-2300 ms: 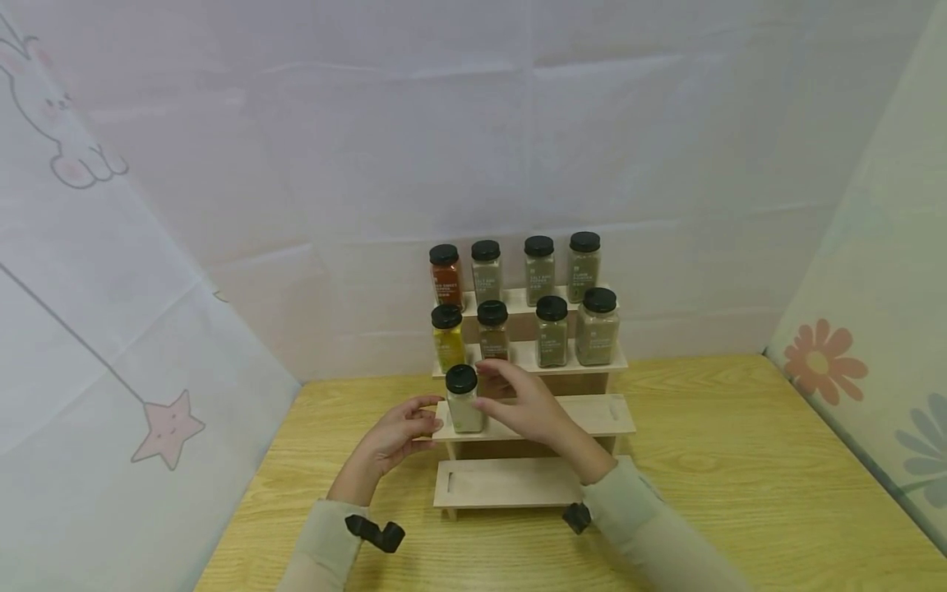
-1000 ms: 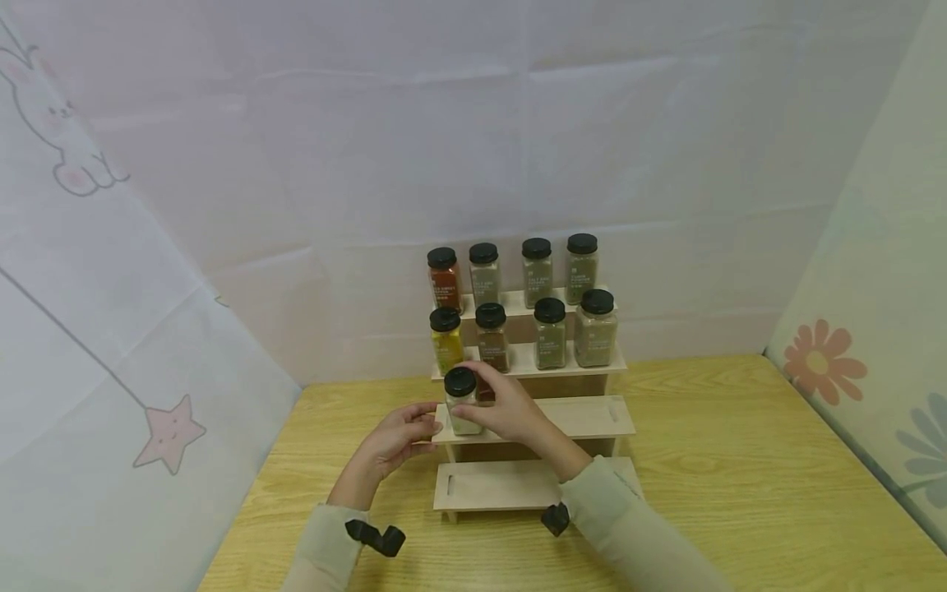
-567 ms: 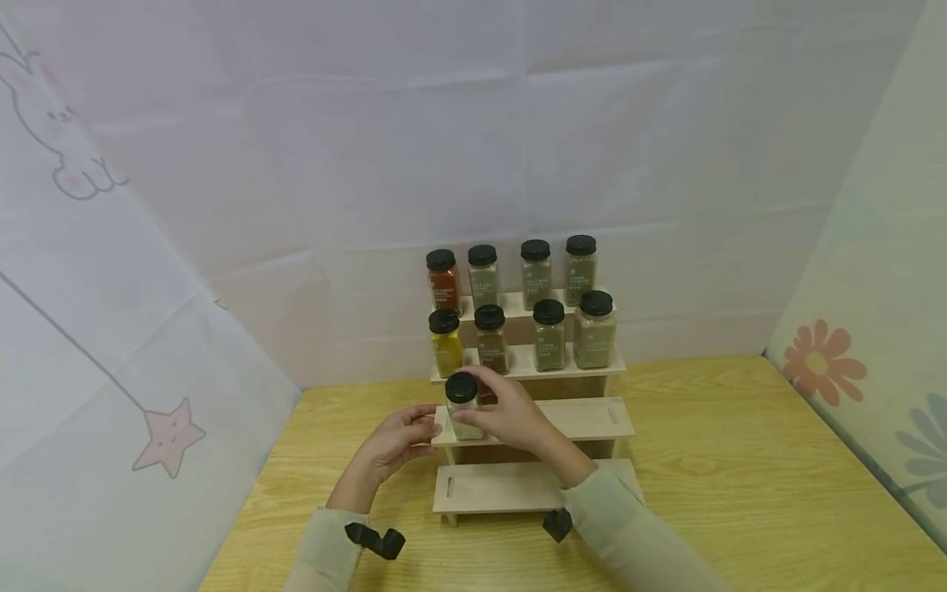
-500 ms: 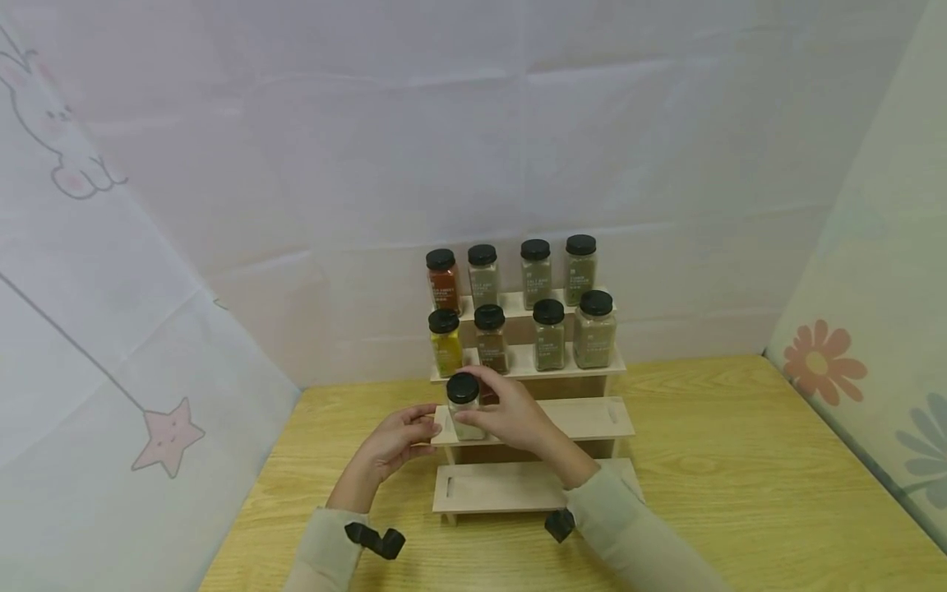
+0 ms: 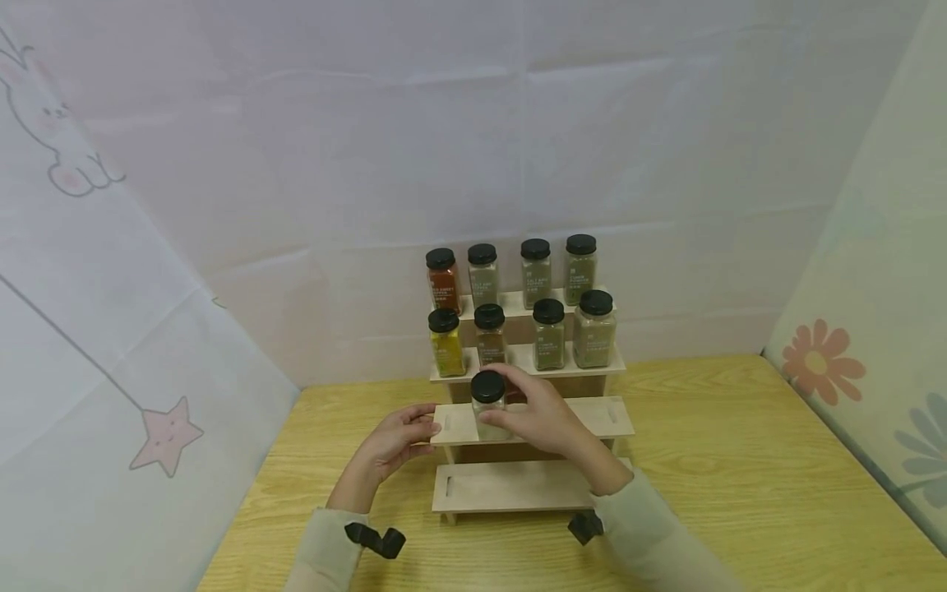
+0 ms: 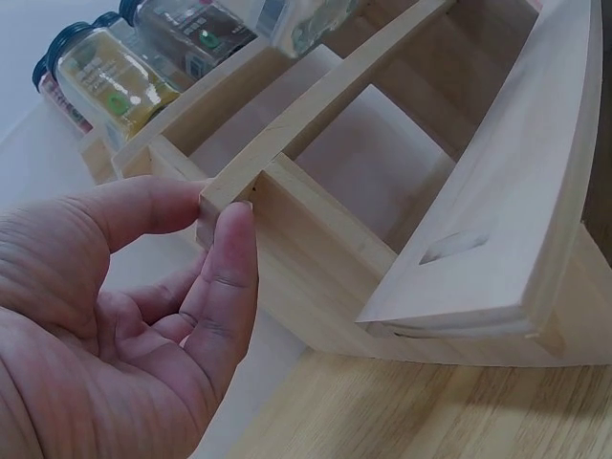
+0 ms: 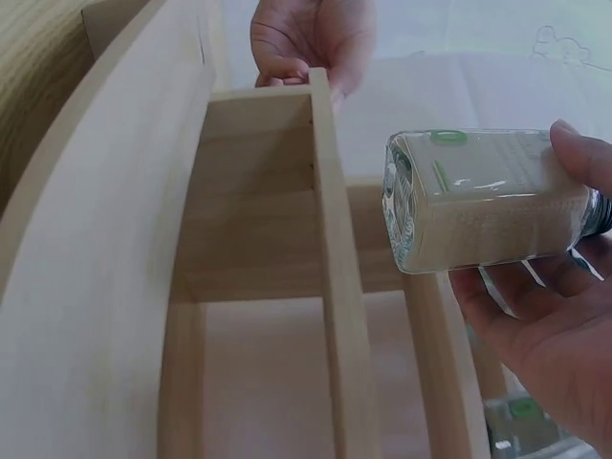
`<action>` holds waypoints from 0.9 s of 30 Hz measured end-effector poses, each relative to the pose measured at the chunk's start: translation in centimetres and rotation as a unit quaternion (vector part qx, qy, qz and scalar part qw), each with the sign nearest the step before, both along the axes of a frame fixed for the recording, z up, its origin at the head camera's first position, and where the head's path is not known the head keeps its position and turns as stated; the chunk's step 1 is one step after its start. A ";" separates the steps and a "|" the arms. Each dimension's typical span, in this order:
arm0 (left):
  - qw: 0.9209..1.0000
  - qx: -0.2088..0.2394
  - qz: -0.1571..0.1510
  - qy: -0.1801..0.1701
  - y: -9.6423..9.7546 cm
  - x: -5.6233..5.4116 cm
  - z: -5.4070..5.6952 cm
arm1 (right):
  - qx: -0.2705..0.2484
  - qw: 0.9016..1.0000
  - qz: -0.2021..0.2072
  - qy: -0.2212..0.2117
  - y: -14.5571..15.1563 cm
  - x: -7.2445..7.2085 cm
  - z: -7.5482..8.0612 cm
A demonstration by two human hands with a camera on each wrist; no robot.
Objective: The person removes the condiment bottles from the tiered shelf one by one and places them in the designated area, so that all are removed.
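Note:
My right hand [image 5: 546, 418] grips a glass spice jar [image 7: 483, 206] with a black lid and pale powder inside, thumb on the near side and fingers behind. In the head view the jar stands upright over the left part of the rack's second-lowest step [image 5: 573, 415]. Its glass base shows in the right wrist view, apart from the wood. My left hand [image 5: 395, 442] pinches the left end of that same step, with thumb and forefinger on its corner in the left wrist view.
Several black-lidded spice jars stand on the two upper steps, among them a red one [image 5: 445, 288], a yellow one [image 5: 447, 353] and a wider beige one [image 5: 594, 341]. The lowest step [image 5: 518, 487] stands at the front of the wooden table [image 5: 740, 477]. Printed cloth walls [image 5: 370, 164] surround it.
The right hand first closed round the jar at the step's left end, then moved it to the right along the step. The left hand has kept its pinch on the step's end.

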State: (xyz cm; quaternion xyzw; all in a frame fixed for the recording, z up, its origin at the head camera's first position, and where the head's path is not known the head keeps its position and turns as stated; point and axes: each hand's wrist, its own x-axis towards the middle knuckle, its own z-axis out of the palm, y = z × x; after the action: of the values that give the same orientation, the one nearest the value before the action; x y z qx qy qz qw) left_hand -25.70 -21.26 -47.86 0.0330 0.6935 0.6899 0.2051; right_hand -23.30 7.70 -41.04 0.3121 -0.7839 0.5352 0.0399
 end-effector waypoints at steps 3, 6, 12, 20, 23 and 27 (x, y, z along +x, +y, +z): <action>1.000 0.004 0.002 -0.001 -0.1 0.1 0.1 | 0.006 1.000 -0.007 0.006 0.8 0.3 0.4; 1.000 0.010 0.001 -0.002 -0.1 0.2 0.2 | 0.012 1.000 -0.017 0.017 1.6 0.6 0.7; 1.000 0.013 0.001 -0.001 -0.1 0.1 -0.2 | 0.015 0.999 -0.023 0.028 3.7 1.2 1.2; 1.000 0.017 0.003 -0.003 -0.1 0.1 -0.3 | 0.019 0.999 -0.014 0.024 7.4 1.4 1.7; 1.000 0.016 0.003 -0.002 -0.1 0.2 -0.3 | 0.022 0.999 -0.019 0.022 8.9 1.6 2.0; 1.000 0.016 0.002 -0.001 0.0 0.1 -0.2 | 0.034 0.999 -0.030 0.017 11.0 1.9 2.1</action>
State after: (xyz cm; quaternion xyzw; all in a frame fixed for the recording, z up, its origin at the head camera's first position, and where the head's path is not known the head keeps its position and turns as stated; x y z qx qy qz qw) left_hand -25.56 -21.30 -48.09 0.0339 0.6824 0.7012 0.2038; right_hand -21.43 18.70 -38.90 0.2985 -0.8099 0.5016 0.0587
